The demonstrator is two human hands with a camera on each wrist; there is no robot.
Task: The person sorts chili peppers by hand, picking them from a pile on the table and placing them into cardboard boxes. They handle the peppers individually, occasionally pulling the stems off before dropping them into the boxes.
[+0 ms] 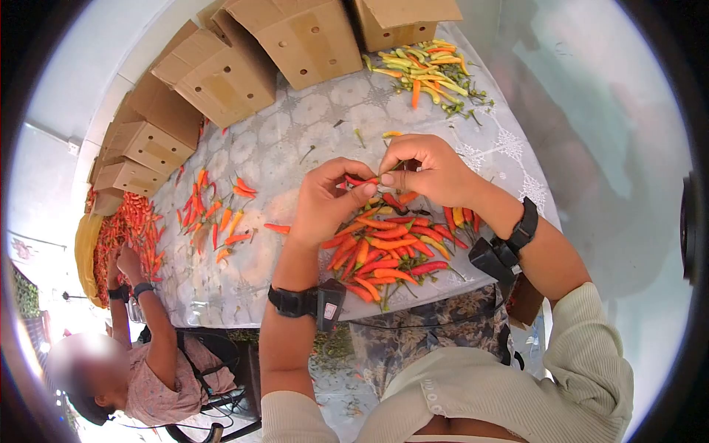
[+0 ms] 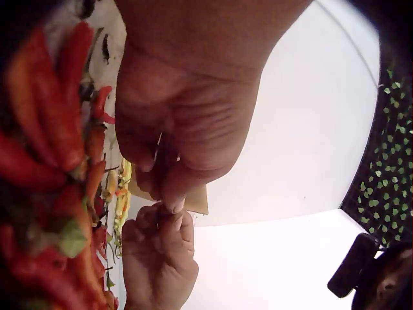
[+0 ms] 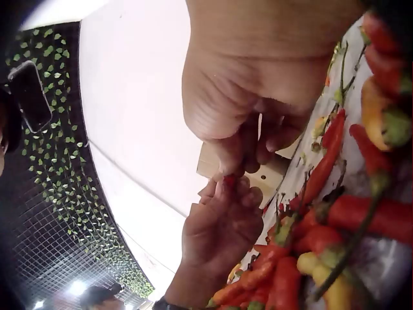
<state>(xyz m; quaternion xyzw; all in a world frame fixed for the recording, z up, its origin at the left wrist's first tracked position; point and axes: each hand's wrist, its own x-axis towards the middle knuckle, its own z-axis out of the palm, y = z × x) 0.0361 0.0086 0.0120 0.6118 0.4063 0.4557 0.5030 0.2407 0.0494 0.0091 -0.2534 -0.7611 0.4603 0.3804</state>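
Between my two hands is a small red chili pepper (image 1: pixel 360 181). My left hand (image 1: pixel 329 203) grips its body with thumb and fingers. The right hand (image 1: pixel 436 173) pinches at the stem end, and a bit of green stem shows past its fingers. Both hands meet above a pile of red and orange chili peppers (image 1: pixel 391 247) at the table's near edge. In the right wrist view only a spot of red chili (image 3: pixel 230 180) shows between the fingertips; the rest is hidden by the hands. The left wrist view shows the thumbs close together.
Yellow and pale green chilies (image 1: pixel 432 70) lie at the back right, with plucked stems (image 1: pixel 473 103) beside them. More chilies (image 1: pixel 221 210) are scattered left of my hands. Cardboard boxes (image 1: pixel 214 77) line the far edge. Another person (image 1: pixel 173 362) works at a big red chili heap (image 1: pixel 129 232).
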